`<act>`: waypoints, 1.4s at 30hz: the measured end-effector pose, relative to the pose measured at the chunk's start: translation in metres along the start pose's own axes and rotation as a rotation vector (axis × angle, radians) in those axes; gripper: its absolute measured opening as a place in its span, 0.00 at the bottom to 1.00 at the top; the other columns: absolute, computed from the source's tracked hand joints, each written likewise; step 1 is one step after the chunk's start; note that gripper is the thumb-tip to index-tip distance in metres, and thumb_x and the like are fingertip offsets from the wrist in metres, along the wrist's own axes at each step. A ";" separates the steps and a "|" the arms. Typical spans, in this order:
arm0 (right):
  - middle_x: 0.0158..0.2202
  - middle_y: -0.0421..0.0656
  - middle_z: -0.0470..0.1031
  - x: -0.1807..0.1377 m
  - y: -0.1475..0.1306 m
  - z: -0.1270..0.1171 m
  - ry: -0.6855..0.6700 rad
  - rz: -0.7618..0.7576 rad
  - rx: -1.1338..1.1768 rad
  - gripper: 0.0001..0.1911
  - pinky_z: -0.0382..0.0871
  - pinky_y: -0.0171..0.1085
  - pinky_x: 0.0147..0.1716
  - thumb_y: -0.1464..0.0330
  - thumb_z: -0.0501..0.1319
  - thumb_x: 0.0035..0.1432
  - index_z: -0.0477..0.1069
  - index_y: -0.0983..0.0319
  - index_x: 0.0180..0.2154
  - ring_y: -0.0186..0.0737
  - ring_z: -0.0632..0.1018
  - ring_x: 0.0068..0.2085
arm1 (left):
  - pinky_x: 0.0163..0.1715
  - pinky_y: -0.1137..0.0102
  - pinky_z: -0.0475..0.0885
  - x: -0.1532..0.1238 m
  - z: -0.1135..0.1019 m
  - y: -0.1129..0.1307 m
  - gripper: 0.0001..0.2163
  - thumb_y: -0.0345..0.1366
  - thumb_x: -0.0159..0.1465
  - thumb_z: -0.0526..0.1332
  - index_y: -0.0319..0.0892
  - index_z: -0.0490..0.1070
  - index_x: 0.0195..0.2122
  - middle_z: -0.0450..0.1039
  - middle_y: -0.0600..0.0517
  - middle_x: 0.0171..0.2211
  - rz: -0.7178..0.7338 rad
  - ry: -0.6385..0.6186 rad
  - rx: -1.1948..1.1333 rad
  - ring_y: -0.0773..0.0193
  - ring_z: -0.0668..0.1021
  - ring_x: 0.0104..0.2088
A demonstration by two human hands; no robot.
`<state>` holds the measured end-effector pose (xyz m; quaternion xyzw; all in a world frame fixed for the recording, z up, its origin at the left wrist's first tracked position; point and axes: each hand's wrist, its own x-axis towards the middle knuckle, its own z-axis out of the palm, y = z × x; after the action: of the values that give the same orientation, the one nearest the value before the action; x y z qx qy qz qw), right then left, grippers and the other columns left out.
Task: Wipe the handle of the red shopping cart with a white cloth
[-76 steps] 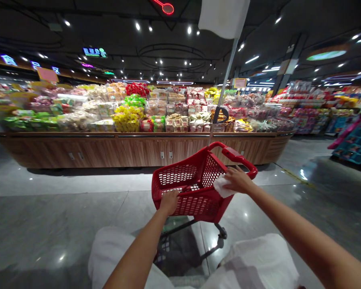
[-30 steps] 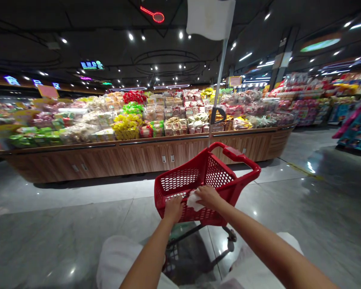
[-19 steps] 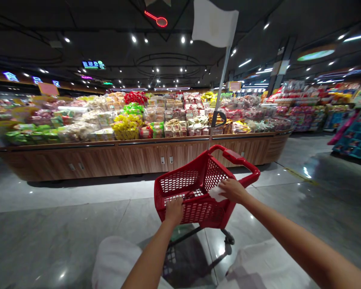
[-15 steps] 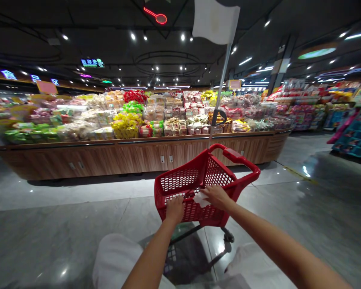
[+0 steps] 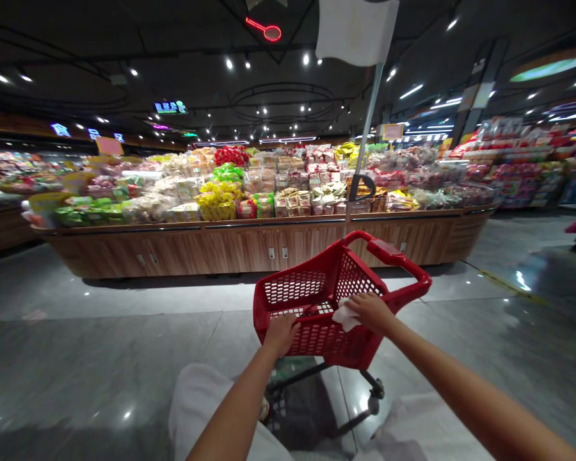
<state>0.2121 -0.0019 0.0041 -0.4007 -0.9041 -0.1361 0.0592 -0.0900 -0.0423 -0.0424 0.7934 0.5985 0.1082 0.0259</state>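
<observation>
The right grip (image 5: 370, 311) is closed on a white cloth (image 5: 346, 316), pinched beneath its fingers and bunched out on the side toward the other hand. The cloth lies against the top edge of the near wall of a red shopping cart (image 5: 354, 343), so the cart is directly under this grip. The left grip (image 5: 281, 334) has its fingers curled over the same near rim, farther toward the cart's narrower end; its thumb is hard to make out. A stretch of bare rim separates the two grips, and the basket's inside opens just beyond them.

Up and to the right of the right grip, well clear of its fingers, is the cart's red handle (image 5: 391, 251). Below that grip is a dark caster (image 5: 377, 389) on the floor (image 5: 139, 358). Beyond both grips, past the cart, a long wooden desk (image 5: 230, 253) carries rows of packaged goods (image 5: 292, 202). A pole (image 5: 368, 121) with a white flag (image 5: 356, 33) rises beyond the right grip, behind the handle.
</observation>
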 end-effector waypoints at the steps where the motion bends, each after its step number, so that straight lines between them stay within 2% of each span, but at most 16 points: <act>1: 0.46 0.47 0.73 -0.013 0.019 -0.005 0.017 0.002 -0.020 0.15 0.59 0.41 0.43 0.67 0.58 0.60 0.69 0.57 0.50 0.46 0.72 0.45 | 0.48 0.62 0.65 0.000 0.000 0.001 0.13 0.39 0.69 0.47 0.42 0.68 0.46 0.74 0.47 0.45 -0.005 0.004 0.003 0.56 0.74 0.47; 3: 0.49 0.48 0.71 -0.032 0.044 -0.011 0.057 0.043 -0.050 0.17 0.59 0.41 0.43 0.66 0.58 0.60 0.68 0.57 0.51 0.47 0.71 0.47 | 0.49 0.61 0.64 0.000 0.002 0.007 0.12 0.39 0.69 0.48 0.42 0.68 0.46 0.73 0.46 0.46 -0.021 0.009 0.016 0.55 0.74 0.48; 5: 0.50 0.49 0.71 -0.036 0.044 -0.010 0.080 0.111 -0.073 0.16 0.58 0.42 0.44 0.65 0.59 0.60 0.69 0.58 0.50 0.48 0.70 0.47 | 0.50 0.58 0.63 0.001 0.005 0.014 0.12 0.39 0.69 0.49 0.42 0.67 0.48 0.73 0.45 0.46 -0.049 0.016 0.032 0.53 0.73 0.49; 7: 0.48 0.50 0.72 -0.025 0.021 -0.002 0.081 0.172 -0.069 0.15 0.57 0.44 0.45 0.62 0.59 0.59 0.70 0.58 0.48 0.49 0.70 0.45 | 0.51 0.56 0.62 0.003 0.008 0.023 0.13 0.40 0.68 0.49 0.41 0.67 0.48 0.72 0.44 0.48 -0.073 0.025 0.040 0.51 0.71 0.50; 12: 0.50 0.47 0.70 0.026 -0.074 0.030 0.090 0.222 0.090 0.14 0.52 0.46 0.50 0.61 0.59 0.60 0.69 0.57 0.48 0.49 0.68 0.49 | 0.54 0.50 0.60 0.004 0.016 0.038 0.17 0.40 0.67 0.51 0.38 0.64 0.54 0.68 0.42 0.54 -0.054 -0.023 -0.008 0.48 0.69 0.54; 15: 0.49 0.47 0.71 0.041 -0.102 0.036 0.083 0.230 0.177 0.11 0.50 0.47 0.51 0.64 0.58 0.60 0.69 0.57 0.45 0.48 0.67 0.49 | 0.58 0.50 0.56 0.004 0.013 0.033 0.25 0.43 0.66 0.52 0.40 0.53 0.63 0.61 0.41 0.61 -0.007 -0.096 -0.115 0.49 0.64 0.60; 18: 0.48 0.46 0.72 0.039 -0.099 0.033 0.050 0.196 0.259 0.09 0.50 0.46 0.50 0.66 0.58 0.60 0.70 0.57 0.43 0.47 0.67 0.49 | 0.61 0.55 0.54 0.006 -0.002 0.015 0.37 0.51 0.61 0.58 0.43 0.43 0.67 0.51 0.42 0.66 0.160 -0.159 -0.192 0.51 0.57 0.65; 21: 0.47 0.45 0.72 0.030 -0.085 0.031 0.037 0.169 0.317 0.08 0.50 0.45 0.50 0.67 0.58 0.59 0.70 0.58 0.42 0.46 0.67 0.49 | 0.63 0.52 0.50 0.012 -0.022 -0.013 0.45 0.57 0.51 0.66 0.49 0.49 0.66 0.54 0.45 0.65 0.298 -0.208 -0.073 0.47 0.54 0.65; 24: 0.46 0.44 0.73 0.020 -0.066 0.033 0.026 0.136 0.352 0.08 0.49 0.45 0.49 0.68 0.58 0.59 0.70 0.58 0.42 0.45 0.68 0.49 | 0.62 0.48 0.49 0.016 -0.033 -0.043 0.45 0.58 0.45 0.69 0.52 0.57 0.63 0.58 0.45 0.63 0.276 -0.277 0.056 0.43 0.57 0.64; 27: 0.47 0.45 0.73 0.012 -0.041 0.036 -0.006 0.126 0.339 0.10 0.49 0.45 0.49 0.69 0.56 0.60 0.70 0.57 0.43 0.44 0.68 0.49 | 0.62 0.47 0.48 0.017 -0.026 -0.057 0.39 0.56 0.50 0.67 0.54 0.58 0.62 0.61 0.48 0.62 0.261 -0.326 0.078 0.46 0.57 0.64; 30: 0.47 0.45 0.73 0.007 -0.016 0.036 -0.059 0.142 0.280 0.11 0.51 0.44 0.49 0.70 0.55 0.61 0.71 0.57 0.45 0.45 0.69 0.49 | 0.63 0.50 0.48 0.021 -0.008 -0.047 0.33 0.52 0.57 0.63 0.50 0.57 0.62 0.60 0.46 0.63 0.225 -0.231 0.107 0.51 0.56 0.65; 33: 0.48 0.47 0.72 0.009 -0.011 0.034 -0.105 0.198 0.174 0.12 0.53 0.45 0.48 0.69 0.55 0.61 0.70 0.57 0.46 0.47 0.69 0.49 | 0.64 0.52 0.46 0.031 0.009 -0.022 0.29 0.49 0.58 0.63 0.44 0.61 0.58 0.65 0.43 0.58 0.158 -0.138 0.167 0.51 0.61 0.63; 35: 0.50 0.49 0.71 0.015 -0.027 0.035 -0.117 0.215 0.134 0.14 0.54 0.46 0.48 0.67 0.56 0.61 0.69 0.58 0.49 0.50 0.69 0.50 | 0.64 0.52 0.42 0.039 0.016 -0.006 0.25 0.47 0.58 0.63 0.45 0.64 0.55 0.70 0.45 0.54 0.146 -0.103 0.185 0.51 0.63 0.61; 38: 0.51 0.49 0.70 0.029 -0.068 0.040 -0.113 0.152 0.151 0.14 0.55 0.47 0.49 0.67 0.57 0.61 0.69 0.57 0.48 0.51 0.68 0.50 | 0.64 0.50 0.40 0.047 0.024 0.012 0.22 0.41 0.59 0.62 0.46 0.64 0.54 0.70 0.45 0.53 0.131 -0.066 0.184 0.51 0.64 0.60; 40: 0.49 0.50 0.71 0.037 -0.092 0.045 -0.097 0.167 0.155 0.12 0.54 0.49 0.51 0.68 0.56 0.61 0.69 0.59 0.47 0.50 0.69 0.49 | 0.63 0.49 0.41 0.049 0.027 0.019 0.21 0.35 0.60 0.59 0.42 0.64 0.55 0.68 0.42 0.54 0.121 -0.080 0.174 0.49 0.62 0.61; 42: 0.48 0.51 0.71 0.041 -0.103 0.048 -0.089 0.184 0.173 0.12 0.53 0.50 0.52 0.69 0.56 0.60 0.69 0.61 0.46 0.50 0.69 0.49 | 0.63 0.47 0.41 0.050 0.026 0.022 0.20 0.31 0.60 0.57 0.40 0.63 0.55 0.66 0.40 0.56 0.133 -0.116 0.150 0.49 0.60 0.62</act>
<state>0.1084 -0.0249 -0.0537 -0.4811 -0.8735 -0.0338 0.0658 -0.0505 0.0013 -0.0571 0.8360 0.5483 0.0184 -0.0063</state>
